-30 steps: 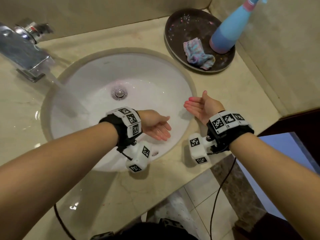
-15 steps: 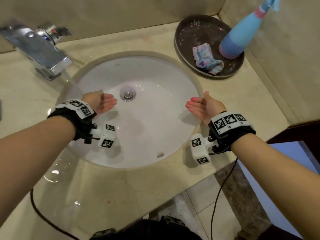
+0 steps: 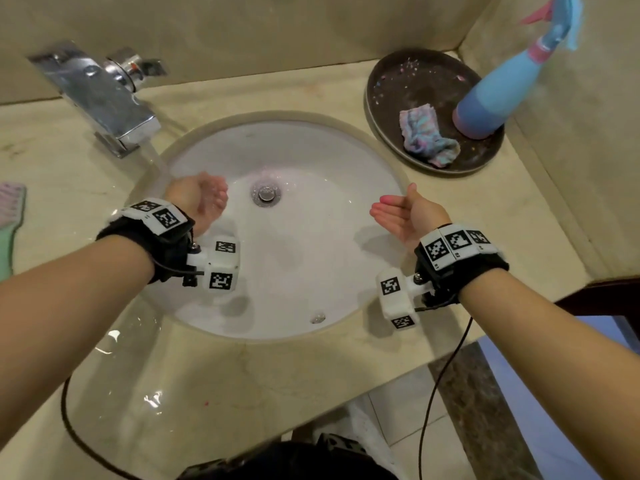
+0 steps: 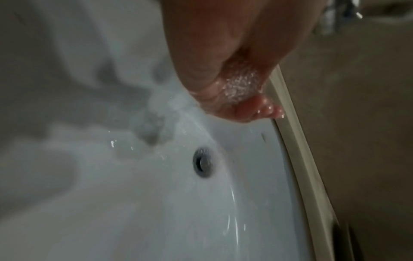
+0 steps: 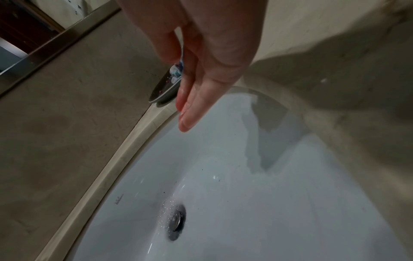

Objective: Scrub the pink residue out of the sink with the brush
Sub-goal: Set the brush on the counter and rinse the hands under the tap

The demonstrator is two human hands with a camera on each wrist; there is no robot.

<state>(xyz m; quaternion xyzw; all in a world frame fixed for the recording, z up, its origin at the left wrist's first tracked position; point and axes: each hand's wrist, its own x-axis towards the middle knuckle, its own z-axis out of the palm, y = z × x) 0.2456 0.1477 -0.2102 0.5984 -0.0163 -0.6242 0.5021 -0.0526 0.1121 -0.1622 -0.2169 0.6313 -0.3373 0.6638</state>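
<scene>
Since one second ago the left hand point(image 3: 199, 199) moves from the sink's point(image 3: 304, 306) near right side to its left wall under the faucet point(image 3: 104, 98), cupped, holding only water. Right hand point(image 3: 403, 213) hovers open, empty, over the right rim. Brush point(image 3: 10, 216) lies on the table far left, long axis toward the person, nearer the left grip.

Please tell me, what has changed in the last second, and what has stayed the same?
The left hand moved from the near middle of the sink across to its far left side, under the water running from the faucet, palm cupped. Nothing was taken hold of or let go. The right hand stayed open at the sink's right edge; the cloth and spray bottle stayed on the tray.
</scene>
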